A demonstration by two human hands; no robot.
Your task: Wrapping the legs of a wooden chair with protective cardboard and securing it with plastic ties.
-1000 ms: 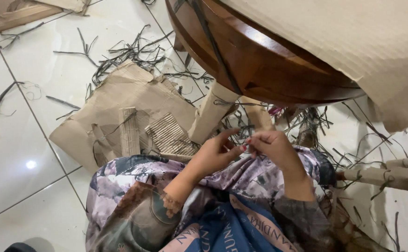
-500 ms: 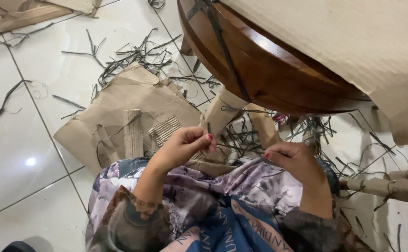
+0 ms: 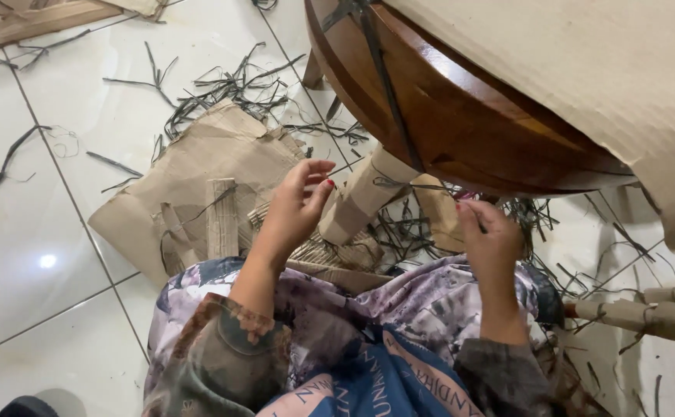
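Observation:
A round brown wooden table (image 3: 461, 131) stands over my lap, with a sheet of cardboard (image 3: 585, 69) lying across its top. A black strap (image 3: 384, 77) runs over its rim. One table leg is wrapped in cardboard (image 3: 361, 197). My left hand (image 3: 295, 208) hovers just left of that wrapped leg, fingers loosely apart and holding nothing I can make out. My right hand (image 3: 488, 239) sits under the table rim, fingertips pinched at a tangle of thin dark strips (image 3: 507, 208). My patterned clothing (image 3: 353, 347) fills the bottom of the view.
Torn cardboard pieces (image 3: 206, 177) lie on the white tiled floor (image 3: 36, 232) to the left, with several cut dark strips (image 3: 229, 85) scattered beyond them. Another cardboard-wrapped leg (image 3: 646, 313) lies at the right. A wooden board (image 3: 44, 19) rests at the top left.
My hands were together in front of me, then drew apart. The left hand has lifted toward the wrapped leg and loosened; the right has moved up under the table rim.

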